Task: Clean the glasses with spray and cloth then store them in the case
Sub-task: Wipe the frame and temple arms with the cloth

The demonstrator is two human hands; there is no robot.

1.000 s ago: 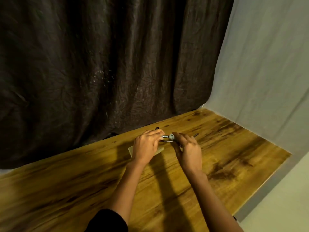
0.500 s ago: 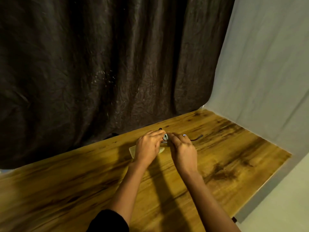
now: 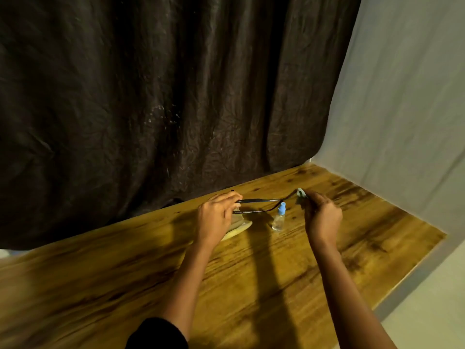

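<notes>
My left hand [image 3: 217,215] grips the front of the dark-framed glasses [image 3: 261,200], whose two temple arms stretch out to the right above the table. My right hand [image 3: 322,214] pinches a small grey-green cloth [image 3: 301,195] around the tip of the far temple arm. A small clear spray bottle [image 3: 279,217] with a blue cap stands upright on the table between my hands, below the arms. A pale yellowish case [image 3: 238,229] lies under my left hand, mostly hidden by it.
The wooden table [image 3: 251,273] runs from lower left to far right, with its right edge [image 3: 412,270] close by. A dark curtain [image 3: 151,96] hangs behind it and a pale sheet [image 3: 402,109] covers the right wall.
My right hand has slid the cloth to the right along the temple arm, away from my left hand. The spray bottle, hidden before, now shows between my hands.
</notes>
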